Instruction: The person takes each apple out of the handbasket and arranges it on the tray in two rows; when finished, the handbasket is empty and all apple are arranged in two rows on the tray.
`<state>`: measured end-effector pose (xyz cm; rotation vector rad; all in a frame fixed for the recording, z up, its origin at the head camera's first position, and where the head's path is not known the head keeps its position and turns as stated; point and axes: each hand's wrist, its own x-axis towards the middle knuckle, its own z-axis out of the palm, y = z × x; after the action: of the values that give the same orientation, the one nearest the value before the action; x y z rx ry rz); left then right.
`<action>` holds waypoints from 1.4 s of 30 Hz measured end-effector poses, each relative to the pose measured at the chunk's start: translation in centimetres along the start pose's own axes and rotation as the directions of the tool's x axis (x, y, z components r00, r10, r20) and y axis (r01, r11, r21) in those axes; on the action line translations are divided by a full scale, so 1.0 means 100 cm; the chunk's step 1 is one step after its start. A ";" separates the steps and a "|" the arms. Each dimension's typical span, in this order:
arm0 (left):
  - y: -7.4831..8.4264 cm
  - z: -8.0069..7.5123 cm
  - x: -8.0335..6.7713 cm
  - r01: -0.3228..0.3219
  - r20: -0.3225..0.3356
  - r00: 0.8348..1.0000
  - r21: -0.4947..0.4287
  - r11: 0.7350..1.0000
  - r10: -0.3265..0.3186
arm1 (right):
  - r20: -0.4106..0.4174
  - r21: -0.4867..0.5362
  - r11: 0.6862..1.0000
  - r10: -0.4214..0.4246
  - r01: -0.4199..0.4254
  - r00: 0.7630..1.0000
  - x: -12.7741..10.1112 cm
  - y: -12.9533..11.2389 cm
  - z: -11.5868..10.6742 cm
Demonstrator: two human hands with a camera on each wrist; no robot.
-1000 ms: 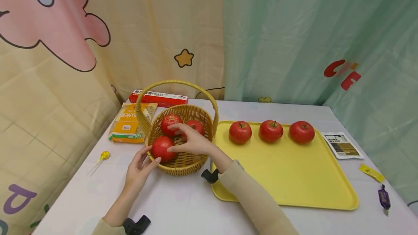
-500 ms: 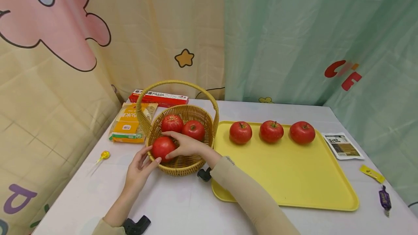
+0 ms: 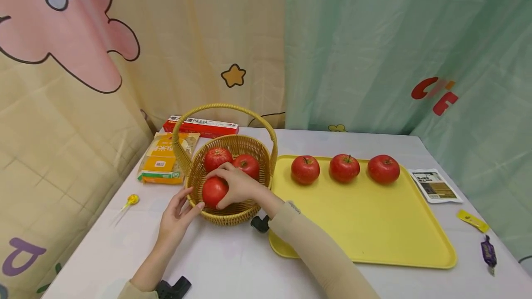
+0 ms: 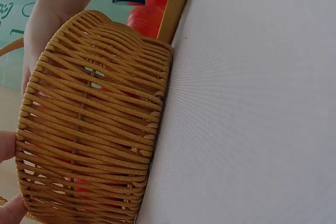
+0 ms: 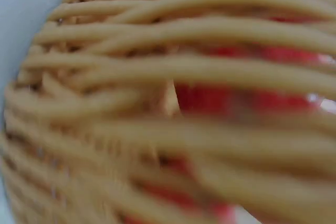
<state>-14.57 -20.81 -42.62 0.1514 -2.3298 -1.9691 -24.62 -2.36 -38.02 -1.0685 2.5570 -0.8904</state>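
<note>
A woven basket (image 3: 233, 218) with a tall looped handle stands left of centre in the head view, holding 3 red apples. My right hand (image 3: 238, 185) reaches over its rim and grips the front apple (image 3: 214, 192), thumb on the near side and fingers over the top. Behind it lie the back-left apple (image 3: 218, 158) and the back-right apple (image 3: 247, 165). At the basket's left front, my left hand (image 3: 176, 216) holds the rim with fingers and thumb. The left wrist view shows its fingertips at the wicker (image 4: 89, 124). Blurred wicker (image 5: 173, 72) fills the right wrist view.
To the right lies a yellow tray (image 3: 374, 225) with 3 apples (image 3: 344, 168) along its back edge. A red pasta box (image 3: 203, 127), a grain bag (image 3: 164, 158) and a lollipop (image 3: 132, 199) sit left. A white packet (image 3: 435, 186) and wrapped sweets (image 3: 488, 252) lie right.
My right hand has come down onto the front apple and closed around it. That apple has shifted slightly right, away from the left hand. The left hand stays at the rim.
</note>
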 end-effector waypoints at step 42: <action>-0.003 0.000 0.000 -0.035 0.004 0.999 -0.002 0.999 0.035 | -0.045 -0.059 0.997 0.049 -0.051 0.998 -0.169 0.054 -0.072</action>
<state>-14.53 -20.83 -42.90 0.1059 -2.3165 -1.9573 -18.78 15.76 -35.95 -1.0070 2.6494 -0.8384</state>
